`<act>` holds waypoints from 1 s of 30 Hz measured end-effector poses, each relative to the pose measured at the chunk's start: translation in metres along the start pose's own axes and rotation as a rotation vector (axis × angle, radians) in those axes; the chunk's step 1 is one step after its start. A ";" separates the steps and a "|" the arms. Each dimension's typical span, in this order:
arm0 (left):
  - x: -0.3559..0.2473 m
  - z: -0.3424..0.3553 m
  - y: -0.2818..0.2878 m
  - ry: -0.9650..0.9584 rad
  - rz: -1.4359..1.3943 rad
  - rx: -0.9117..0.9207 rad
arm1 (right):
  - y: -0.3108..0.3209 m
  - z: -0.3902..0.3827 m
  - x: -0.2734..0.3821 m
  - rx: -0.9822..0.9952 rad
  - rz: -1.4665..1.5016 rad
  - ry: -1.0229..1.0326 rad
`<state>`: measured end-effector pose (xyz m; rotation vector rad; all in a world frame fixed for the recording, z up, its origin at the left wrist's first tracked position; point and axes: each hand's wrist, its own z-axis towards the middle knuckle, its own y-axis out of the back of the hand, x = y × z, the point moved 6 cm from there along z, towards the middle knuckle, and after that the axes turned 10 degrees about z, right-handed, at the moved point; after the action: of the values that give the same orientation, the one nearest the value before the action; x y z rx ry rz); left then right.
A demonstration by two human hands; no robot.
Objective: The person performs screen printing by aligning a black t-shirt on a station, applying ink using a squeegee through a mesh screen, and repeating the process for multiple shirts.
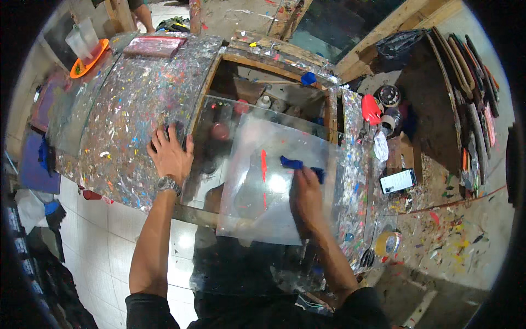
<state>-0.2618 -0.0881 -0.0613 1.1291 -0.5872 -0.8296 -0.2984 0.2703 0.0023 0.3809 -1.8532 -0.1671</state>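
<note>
My left hand (pixel 172 153) lies with fingers spread on the paint-spattered tabletop (pixel 129 109), beside the frame opening; a watch is on that wrist. My right hand (pixel 309 197) is closed on a dark blue cloth (pixel 291 163), whose ends stick out on both sides of the fingers. Under the cloth is a translucent sheet (pixel 246 203) with a thin red streak (pixel 263 172) down its middle. It rests on a clear glass pane (pixel 213 148) that spans the wooden-framed opening. Whether the cloth presses on the sheet is hard to tell.
Bottles and a red round container (pixel 219 131) show beneath the glass. At right are a phone (pixel 398 181), a roll of tape (pixel 387 243), a red object (pixel 371 108) and several upright boards (pixel 476 109). An orange tray (pixel 90 59) sits far left. Someone's leg shows at the top.
</note>
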 end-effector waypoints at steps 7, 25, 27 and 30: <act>-0.003 -0.001 0.000 -0.006 0.008 -0.024 | 0.004 0.010 -0.012 -0.089 -0.562 0.824; -0.005 0.000 -0.004 -0.013 0.027 -0.024 | -0.011 -0.009 -0.046 0.018 -0.651 0.875; -0.011 0.001 0.000 -0.002 0.013 0.006 | -0.011 -0.013 -0.057 0.084 -0.690 0.916; -0.008 -0.001 -0.004 0.005 -0.015 0.047 | 0.001 -0.001 -0.007 0.079 -0.427 0.488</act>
<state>-0.2667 -0.0819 -0.0659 1.1796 -0.5976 -0.8289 -0.2956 0.2735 -0.0038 0.7965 -1.2838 -0.2653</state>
